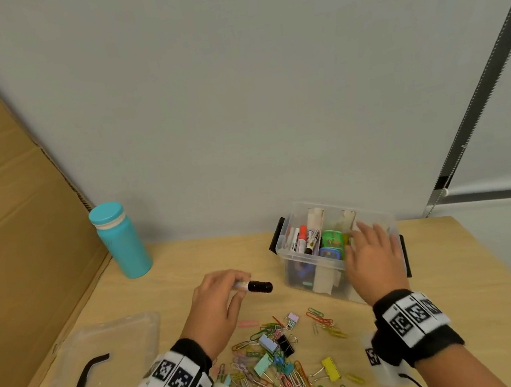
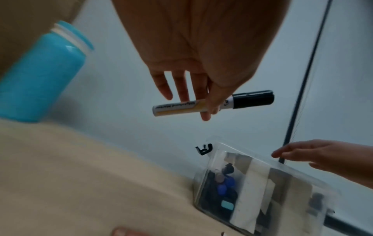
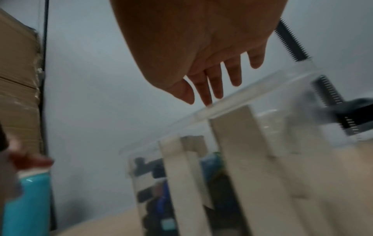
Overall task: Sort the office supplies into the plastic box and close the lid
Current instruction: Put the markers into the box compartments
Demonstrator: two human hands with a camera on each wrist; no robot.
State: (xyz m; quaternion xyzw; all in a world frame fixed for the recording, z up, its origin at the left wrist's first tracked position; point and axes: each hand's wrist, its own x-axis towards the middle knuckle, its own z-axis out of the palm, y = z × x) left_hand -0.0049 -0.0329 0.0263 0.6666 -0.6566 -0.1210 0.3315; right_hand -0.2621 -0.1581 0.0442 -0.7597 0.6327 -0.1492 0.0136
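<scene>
Paper clips (image 1: 268,373) and binder clips lay scattered along the near edge of the wooden table (image 1: 467,271), right between the two wrists. Just beyond that heap, the left hand (image 1: 217,302) hung above the table, pinching a whiteboard marker (image 2: 212,103) between thumb and fingertips; the black cap pointed toward the plastic box (image 1: 312,269), the barrel roughly level. The marker was held a little short of the box's left end, not over it. Over on the other side, the right hand (image 1: 374,259) was spread flat with fingers straight, hovering at the right half of the open box, fingertips at or just above the rim. From the right wrist view I could not tell whether they touched. Inside the box, markers (image 1: 305,240) stood in the left compartment, and green and blue items sat in the middle one. Off to the left, the clear lid (image 1: 130,331) with its black handle lay flat on the table, well apart from the box. A teal bottle (image 1: 121,240) stood upright at the back by the cardboard (image 1: 10,205).
</scene>
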